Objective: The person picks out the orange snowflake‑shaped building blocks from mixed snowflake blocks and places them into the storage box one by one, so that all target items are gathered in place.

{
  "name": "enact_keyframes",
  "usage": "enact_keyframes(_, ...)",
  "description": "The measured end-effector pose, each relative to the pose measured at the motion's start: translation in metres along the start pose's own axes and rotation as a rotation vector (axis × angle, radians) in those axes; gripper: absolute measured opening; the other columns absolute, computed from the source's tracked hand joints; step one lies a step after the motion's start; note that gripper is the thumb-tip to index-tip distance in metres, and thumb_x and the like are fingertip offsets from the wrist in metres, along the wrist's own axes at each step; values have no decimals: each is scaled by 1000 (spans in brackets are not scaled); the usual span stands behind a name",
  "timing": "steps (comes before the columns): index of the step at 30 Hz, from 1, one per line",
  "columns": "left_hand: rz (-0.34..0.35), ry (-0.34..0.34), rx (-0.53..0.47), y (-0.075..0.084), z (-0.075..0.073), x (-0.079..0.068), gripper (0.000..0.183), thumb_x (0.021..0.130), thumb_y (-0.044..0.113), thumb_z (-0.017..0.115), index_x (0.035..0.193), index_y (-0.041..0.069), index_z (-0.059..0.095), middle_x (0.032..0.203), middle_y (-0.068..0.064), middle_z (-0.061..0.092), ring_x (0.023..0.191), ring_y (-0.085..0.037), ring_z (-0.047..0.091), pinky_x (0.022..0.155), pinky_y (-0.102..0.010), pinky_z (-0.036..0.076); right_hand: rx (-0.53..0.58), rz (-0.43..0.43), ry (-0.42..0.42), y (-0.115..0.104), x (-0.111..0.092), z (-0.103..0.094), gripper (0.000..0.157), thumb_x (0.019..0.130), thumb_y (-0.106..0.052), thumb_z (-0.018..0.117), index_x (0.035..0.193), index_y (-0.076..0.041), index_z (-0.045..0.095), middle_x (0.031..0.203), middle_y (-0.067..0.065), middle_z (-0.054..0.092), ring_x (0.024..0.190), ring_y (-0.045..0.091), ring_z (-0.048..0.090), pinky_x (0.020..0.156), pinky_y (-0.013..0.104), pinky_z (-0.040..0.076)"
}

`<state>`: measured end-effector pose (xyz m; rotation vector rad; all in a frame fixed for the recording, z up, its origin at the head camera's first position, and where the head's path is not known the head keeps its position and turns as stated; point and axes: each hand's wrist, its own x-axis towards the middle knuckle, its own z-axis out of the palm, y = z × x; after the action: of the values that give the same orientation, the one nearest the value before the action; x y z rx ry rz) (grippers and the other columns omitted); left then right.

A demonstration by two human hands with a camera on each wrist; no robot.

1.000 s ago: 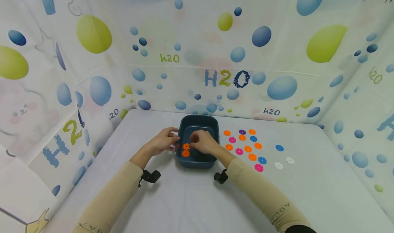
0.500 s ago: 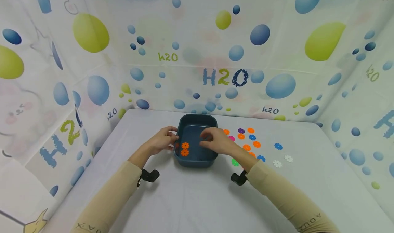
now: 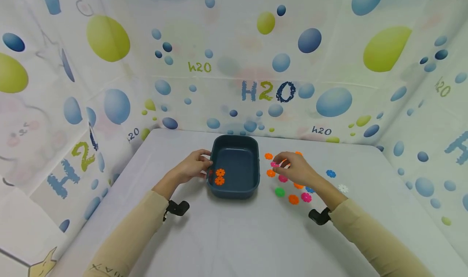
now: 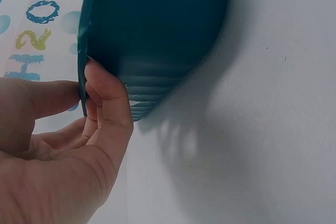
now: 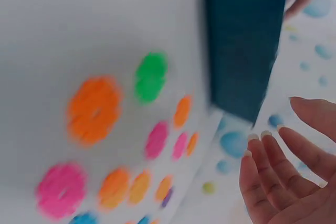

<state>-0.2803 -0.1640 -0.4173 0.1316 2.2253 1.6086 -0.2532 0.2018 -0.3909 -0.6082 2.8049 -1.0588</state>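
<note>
Box (image 3: pixel 234 194) stands on the desk (image 3: pixel 234 236), two orange flowers (image 3: pixel 219 181) lying flat inside near its left wall. The left hand (image 3: pixel 193 163) pinches that wall's rim; the right hand (image 3: pixel 295 169) hangs over the loose flowers, fingers gently bent, thumb apart, nothing visible between them.

These flowers look thin and flat, so fingertips could well slide over one rather than get under its edge. The pink flower (image 3: pixel 274 164) lies close to an orange one (image 3: pixel 270 173) just by the thumb, and a careless pinch might drag or catch both. Too hard a pull by the left hand could tip or shift the box.

From the head, the right hand covers several flowers; the right wrist view shows a purple flower (image 5: pixel 167 197) the head view loses, though blurred. The left wrist view shows thumb and finger on opposite sides of the rim, but none of the box's contents. Only the head view shows those, plus the blue flower (image 3: pixel 330 174) lying farther right.
</note>
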Motion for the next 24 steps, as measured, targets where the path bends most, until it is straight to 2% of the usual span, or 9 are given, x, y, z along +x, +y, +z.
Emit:
enact_keyframes(12,-3,2,-2,-1,0,0,48,108,10,49,152,0,34,130,-30,51,103,-36,61,80,-35,59,-70,82,30,66,-14,-29,34,97,-14,69,124,5,64,117,21,67,103,33,62,83,39,58)
enact_keyframes(18,1,6,6,0,-1,-1,48,108,9,50,152,0,34,130,-29,52,99,-32,61,79,-35,59,-75,166,40,85,-16,-37,35,99,-15,68,126,6,62,118,22,64,104,35,60,86,42,57)
enact_keyframes(24,-6,9,7,0,1,-1,48,107,9,50,152,0,35,128,-28,52,100,-34,61,79,-35,59,-64,288,-7,98,-16,-36,39,99,-18,66,130,4,59,121,23,61,111,38,58,94,48,55)
